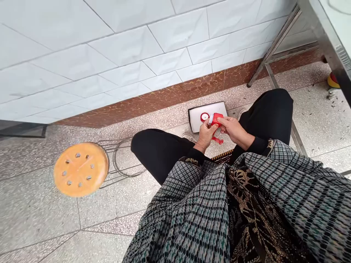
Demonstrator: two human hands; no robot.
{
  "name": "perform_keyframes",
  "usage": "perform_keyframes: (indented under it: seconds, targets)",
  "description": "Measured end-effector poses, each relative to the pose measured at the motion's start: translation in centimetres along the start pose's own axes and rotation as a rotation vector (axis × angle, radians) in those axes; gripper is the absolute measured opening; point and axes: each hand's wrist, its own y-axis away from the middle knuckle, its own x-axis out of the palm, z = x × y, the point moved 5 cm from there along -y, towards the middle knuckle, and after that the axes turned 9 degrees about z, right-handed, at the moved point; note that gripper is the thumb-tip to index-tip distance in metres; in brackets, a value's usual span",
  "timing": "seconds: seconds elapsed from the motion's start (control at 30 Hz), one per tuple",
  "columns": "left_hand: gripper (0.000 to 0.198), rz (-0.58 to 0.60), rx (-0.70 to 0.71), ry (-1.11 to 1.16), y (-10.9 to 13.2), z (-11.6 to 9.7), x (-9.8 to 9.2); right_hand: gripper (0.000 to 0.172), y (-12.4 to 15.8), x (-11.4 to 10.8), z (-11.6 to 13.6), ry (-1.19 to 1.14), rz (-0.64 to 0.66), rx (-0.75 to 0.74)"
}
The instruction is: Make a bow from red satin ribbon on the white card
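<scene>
While the left hand and right hand pinch a red object, a white box lies below, near the wall-side edge of the floor

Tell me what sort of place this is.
Likely a plain indoor workroom, though I can't be certain: a white-tiled wall, a terrazzo floor and a metal-framed table suggest it.

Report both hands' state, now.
Left hand: closed, holding the red item by its whitish end.
Right hand: closed, gripping the same red item, thumb on top.
</scene>
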Motion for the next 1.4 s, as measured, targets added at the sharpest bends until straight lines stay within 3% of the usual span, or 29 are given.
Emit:
perform_keyframes:
  seconds: [0.2,0.4,0.6,0.73,0.87,1.07,1.23,1.33,1.4]
  targets:
    - [0.054,0.128,-0.075,0.016,0.0,0.2,0.7,0.028,-0.3,-0.3,0.5,-0.056,-0.057,0.019]
    - [0.069,0.183,-0.072,0.037,0.1,-0.4,0.6,0.014,-0.7,-0.8,0.6,-0.146,-0.016,0.128]
    - [0.072,0.19,-0.075,0.087,0.1,0.0,0.6,0.019,-0.7,-0.9,0.4,-0.215,0.064,0.249]
    - [0.063,0.151,-0.06,0.115,0.3,0.3,0.6,0.021,-0.5,-0.5,-0.2,-0.133,0.087,0.112]
    - [0.059,0.106,-0.044,0.071,0.2,0.6,0.6,0.026,-0.4,-0.6,-0.5,-0.051,0.017,0.006]
    - [0.067,0.16,-0.019,-0.035,-0.4,0.8,0.5,0.014,-1.0,-0.9,0.0,-0.322,0.024,0.159]
    - [0.078,0.214,0.013,-0.036,-0.9,0.9,0.1,0.014,-1.0,-1.2,0.3,-0.368,0.06,0.324]
    - [0.073,0.208,0.041,-0.026,-0.9,0.8,0.2,0.019,-0.9,-1.1,0.0,-0.352,0.055,0.32]
    - [0.07,0.179,0.015,-0.024,-0.7,0.7,0.3,0.022,-0.9,-1.0,-0.3,-0.307,0.042,0.237]
